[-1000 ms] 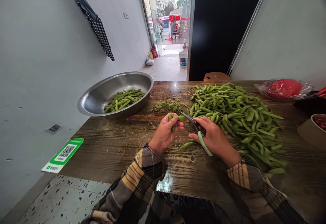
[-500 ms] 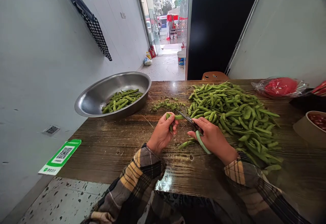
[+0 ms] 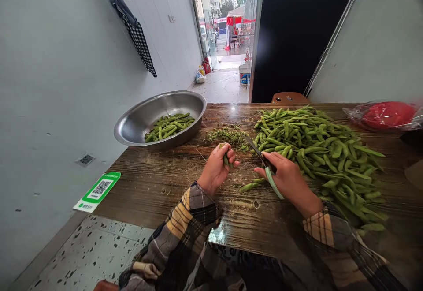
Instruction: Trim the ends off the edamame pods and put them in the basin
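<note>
My left hand (image 3: 218, 167) is closed around green soybean pods (image 3: 226, 158), mostly hidden by the fingers. In my right hand (image 3: 287, 177) is a pair of scissors (image 3: 271, 180) with pale green handles, its blades pointing up and left, apart from the left hand. A small heap of cut pod tips (image 3: 229, 136) lies on the table just beyond my hands. To the right spreads a large pile of soybean pods (image 3: 317, 150). One or two loose pods (image 3: 250, 187) rest between my hands. At the left, a steel basin (image 3: 132, 128) holds several pods.
The dark wooden table (image 3: 148, 180) carries a green and white QR code card (image 3: 99, 192) at its left edge. A red item in clear plastic (image 3: 386, 114) sits at the back right. Beyond the table are a brown stool (image 3: 291, 98) and a bucket (image 3: 244, 75) near the doorway.
The pod that stuck out of my left hand toward the blades no longer shows there. The scissors have moved away to the right of that hand. The view has turned slightly left.
</note>
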{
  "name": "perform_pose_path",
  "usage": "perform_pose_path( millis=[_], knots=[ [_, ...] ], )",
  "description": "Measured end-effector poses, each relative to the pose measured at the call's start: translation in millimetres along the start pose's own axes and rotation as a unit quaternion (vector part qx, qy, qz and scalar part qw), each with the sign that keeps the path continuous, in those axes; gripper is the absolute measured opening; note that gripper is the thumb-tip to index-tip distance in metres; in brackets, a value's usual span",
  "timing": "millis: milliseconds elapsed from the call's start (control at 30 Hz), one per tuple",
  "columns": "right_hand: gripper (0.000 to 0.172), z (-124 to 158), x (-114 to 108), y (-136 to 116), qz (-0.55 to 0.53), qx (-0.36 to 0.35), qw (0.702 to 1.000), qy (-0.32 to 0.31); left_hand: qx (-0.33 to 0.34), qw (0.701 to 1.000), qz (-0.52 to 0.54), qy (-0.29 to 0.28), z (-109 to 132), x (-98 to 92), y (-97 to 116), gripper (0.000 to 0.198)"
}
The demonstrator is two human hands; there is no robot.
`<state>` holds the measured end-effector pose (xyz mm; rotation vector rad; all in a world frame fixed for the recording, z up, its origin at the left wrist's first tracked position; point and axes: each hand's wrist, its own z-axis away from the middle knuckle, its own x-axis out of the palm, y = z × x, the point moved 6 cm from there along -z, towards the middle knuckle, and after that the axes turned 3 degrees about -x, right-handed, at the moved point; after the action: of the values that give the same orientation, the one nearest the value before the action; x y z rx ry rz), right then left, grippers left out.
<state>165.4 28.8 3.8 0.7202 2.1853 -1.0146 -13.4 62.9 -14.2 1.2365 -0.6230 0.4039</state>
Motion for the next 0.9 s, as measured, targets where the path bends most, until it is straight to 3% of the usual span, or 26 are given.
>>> perform_pose_path(
  millis=[133, 333, 733, 900],
  knots=[
    [0.039, 1, 1, -2, 0.005, -0.002, 1.0, -0.005, -0.047, 0.999, -0.009, 0.017, 0, -3.6, -6, 0.023],
    [0.038, 1, 1, -2, 0.022, -0.001, 1.0, -0.012, -0.045, 0.999, -0.021, -0.007, 2, 1.0, -5, 0.016],
    [0.035, 1, 0, -6, 0.036, -0.002, 0.999, -0.024, 0.085, 0.981, -0.171, 0.037, -3, -5.0, 6, 0.014],
    [0.038, 1, -1, -6, 0.035, 0.017, 0.999, -0.024, 0.077, 0.995, -0.062, 0.022, -3, -6.2, 9, 0.021]
  ],
)
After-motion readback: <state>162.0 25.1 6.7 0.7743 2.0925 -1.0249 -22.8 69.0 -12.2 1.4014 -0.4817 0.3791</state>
